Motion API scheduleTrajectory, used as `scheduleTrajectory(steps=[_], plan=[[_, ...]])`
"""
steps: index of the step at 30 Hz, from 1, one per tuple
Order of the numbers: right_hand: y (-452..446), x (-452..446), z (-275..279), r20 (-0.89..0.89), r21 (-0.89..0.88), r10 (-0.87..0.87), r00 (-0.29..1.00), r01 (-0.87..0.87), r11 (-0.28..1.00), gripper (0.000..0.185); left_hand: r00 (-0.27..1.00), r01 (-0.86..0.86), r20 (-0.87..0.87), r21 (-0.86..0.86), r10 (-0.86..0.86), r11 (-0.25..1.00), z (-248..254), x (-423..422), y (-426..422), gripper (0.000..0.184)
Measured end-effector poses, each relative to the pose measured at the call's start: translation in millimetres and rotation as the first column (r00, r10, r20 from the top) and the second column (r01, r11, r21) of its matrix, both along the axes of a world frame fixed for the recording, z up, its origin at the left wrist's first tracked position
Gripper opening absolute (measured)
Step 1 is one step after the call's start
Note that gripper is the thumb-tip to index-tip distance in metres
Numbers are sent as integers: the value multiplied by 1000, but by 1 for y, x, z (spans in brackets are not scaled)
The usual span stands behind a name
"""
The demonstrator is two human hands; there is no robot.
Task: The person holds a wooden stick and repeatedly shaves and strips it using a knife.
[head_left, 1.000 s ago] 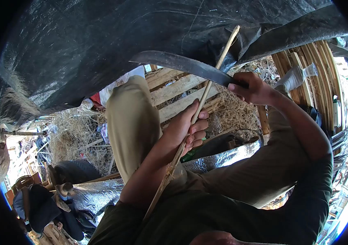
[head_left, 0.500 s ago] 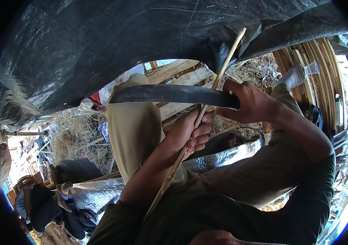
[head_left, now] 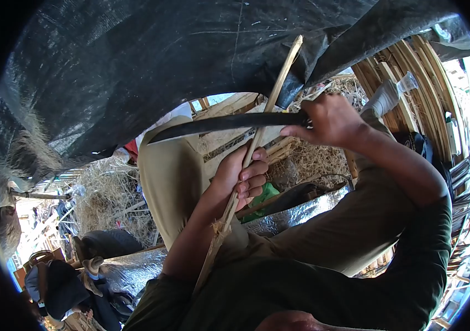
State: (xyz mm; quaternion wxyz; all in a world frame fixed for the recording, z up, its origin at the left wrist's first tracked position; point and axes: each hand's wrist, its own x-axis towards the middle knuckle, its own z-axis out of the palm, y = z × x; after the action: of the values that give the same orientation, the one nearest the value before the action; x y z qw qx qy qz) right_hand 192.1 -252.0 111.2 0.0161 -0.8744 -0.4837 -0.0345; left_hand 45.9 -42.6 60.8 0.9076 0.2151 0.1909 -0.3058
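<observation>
My left hand [head_left: 241, 177] is wrapped around a long, thin wooden stick [head_left: 276, 88]. The stick slants from its pale upper end down toward my torso, with frayed fibres [head_left: 221, 227] below the hand. My right hand [head_left: 331, 120] is closed at the right end of a machete [head_left: 213, 124]; its handle is hidden in the fist. The long, dark, slightly curved blade crosses the stick just above my left hand, its far end over my raised knee [head_left: 171, 165]. Whether the blade touches the stick I cannot tell.
Black plastic sheeting [head_left: 135, 55] hangs ahead. Dry straw [head_left: 108, 193] and wooden slats [head_left: 229, 107] lie below. Stacked boards [head_left: 433, 83] stand at the right, beside my sock-covered foot [head_left: 384, 99]. Silver foil [head_left: 312, 209] and green plastic [head_left: 265, 194] lie beneath my legs. Another person [head_left: 61, 287] is at lower left.
My right hand and the machete have moved up and left, and the blade now shows more edge-on. My left hand and the stick have shifted left. Green plastic has come into view.
</observation>
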Motion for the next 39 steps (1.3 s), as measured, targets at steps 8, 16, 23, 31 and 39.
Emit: scheduleTrajectory(steps=[8, 16, 23, 31, 39], plan=[[-19, 41, -32, -67, 45, -291, 954, 294, 955, 89, 999, -17, -36, -167, 11, 986, 3, -14, -12, 27], [13, 19, -20, -162, -315, -258, 952, 198, 928, 86, 998, 2, -64, -131, -10, 991, -10, -22, 1, 29], [14, 27, -35, -285, -431, -508, 813, 365, 825, 89, 996, 32, -80, -207, -50, 978, -37, -28, 5, 31], [46, -55, -61, -728, 109, -59, 683, 201, 974, 55, 984, -127, 148, 196, 99, 972, -47, -19, 15, 48], [59, -84, -32, -710, -153, -225, 667, 166, 974, 44, 959, -125, 277, 229, 58, 965, -60, -24, 8, 44]])
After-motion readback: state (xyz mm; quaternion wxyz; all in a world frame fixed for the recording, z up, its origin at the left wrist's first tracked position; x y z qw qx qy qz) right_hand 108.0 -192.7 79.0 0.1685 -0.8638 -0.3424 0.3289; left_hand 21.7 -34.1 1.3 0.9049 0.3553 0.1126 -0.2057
